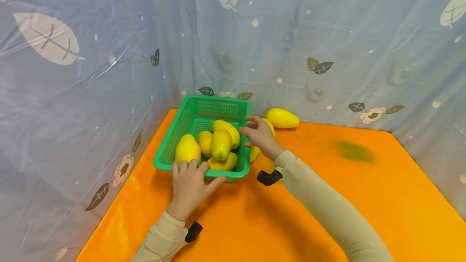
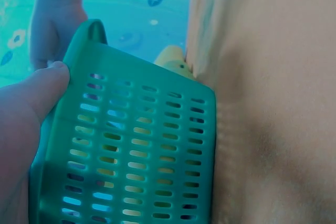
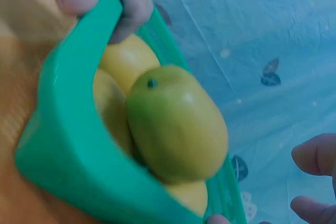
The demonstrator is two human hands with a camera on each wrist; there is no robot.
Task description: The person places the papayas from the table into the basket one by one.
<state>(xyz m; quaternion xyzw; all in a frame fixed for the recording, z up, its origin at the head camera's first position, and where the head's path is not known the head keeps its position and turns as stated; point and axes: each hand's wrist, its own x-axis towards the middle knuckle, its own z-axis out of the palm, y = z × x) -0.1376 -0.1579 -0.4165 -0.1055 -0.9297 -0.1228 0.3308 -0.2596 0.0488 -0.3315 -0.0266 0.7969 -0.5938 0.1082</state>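
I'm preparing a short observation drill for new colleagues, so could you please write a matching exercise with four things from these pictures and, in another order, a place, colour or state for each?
Things:
1. Left hand
2. Basket
3. Tabletop
4. Curtain

Descriptions:
A. Plain orange
B. Green, with yellow fruit inside
C. Pale blue-grey, with a leaf-and-flower print
D. Gripping the near rim

Pairs: 1-D, 2-B, 3-A, 4-C

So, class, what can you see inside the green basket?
Five yellow fruits show in the basket, one resting on top; whatever lies beneath them is covered.
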